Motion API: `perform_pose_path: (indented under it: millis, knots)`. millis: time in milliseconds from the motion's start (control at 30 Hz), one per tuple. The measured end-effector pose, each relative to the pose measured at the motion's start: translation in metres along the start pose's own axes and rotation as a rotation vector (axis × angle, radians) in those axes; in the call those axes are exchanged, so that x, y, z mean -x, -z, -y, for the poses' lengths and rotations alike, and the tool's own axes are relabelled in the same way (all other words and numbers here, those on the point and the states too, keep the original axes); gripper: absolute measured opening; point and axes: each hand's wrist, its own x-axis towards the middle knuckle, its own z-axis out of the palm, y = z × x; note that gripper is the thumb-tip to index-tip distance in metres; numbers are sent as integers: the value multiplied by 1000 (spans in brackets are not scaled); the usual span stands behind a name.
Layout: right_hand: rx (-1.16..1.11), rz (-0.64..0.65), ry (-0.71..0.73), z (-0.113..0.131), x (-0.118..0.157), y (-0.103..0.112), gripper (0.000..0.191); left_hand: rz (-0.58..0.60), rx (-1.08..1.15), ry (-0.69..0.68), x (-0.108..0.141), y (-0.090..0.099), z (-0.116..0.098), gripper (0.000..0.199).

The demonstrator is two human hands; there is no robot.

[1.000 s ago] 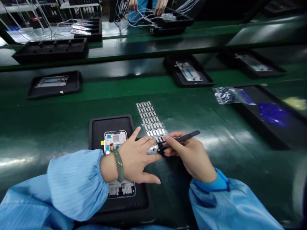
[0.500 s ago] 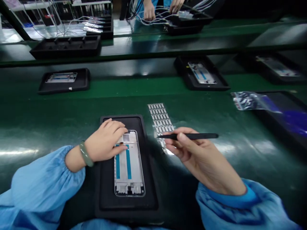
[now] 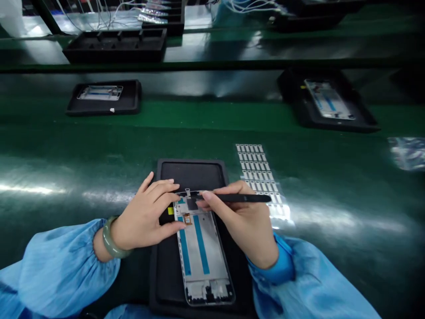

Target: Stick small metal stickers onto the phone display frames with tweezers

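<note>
A silver phone frame (image 3: 214,252) with blue strips lies in a black tray (image 3: 169,283) before me. My left hand (image 3: 146,217) rests its spread fingers on the frame's upper left edge, close to a small brown flex cable (image 3: 187,219) and a yellow tab (image 3: 170,211). Black tweezers (image 3: 245,198) are pinched in my right hand (image 3: 239,217), their tips over the top end of the frame. A small pale piece (image 3: 187,192) stands at the frame's top edge near the tips. Whether the tips grip it I cannot tell.
A sheet of small white stickers (image 3: 257,170) lies right of the tray. Farther back are black trays with phone frames, one on the left (image 3: 136,99) and one on the right (image 3: 361,124). A compartment tray (image 3: 114,51) and a shiny plastic bag (image 3: 408,153) lie beyond.
My right hand has brought the tweezers left from the sticker sheet to the frame's top end. My left hand stays at the frame's upper left. The view has shifted, and a co-worker's hands have left it.
</note>
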Motion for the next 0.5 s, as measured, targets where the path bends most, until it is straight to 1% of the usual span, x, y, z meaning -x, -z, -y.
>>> perform_pose_path:
  millis: [133, 267, 500]
  knots:
    - [110, 33, 39, -1, 4, 4, 20, 0, 38, 0, 0, 1, 2, 37]
    - [172, 56, 64, -3, 5, 5, 17, 3, 62, 4, -2, 1, 0, 36]
    - [348, 33, 134, -5, 8, 8, 15, 17, 77, 11, -2, 3, -2, 34]
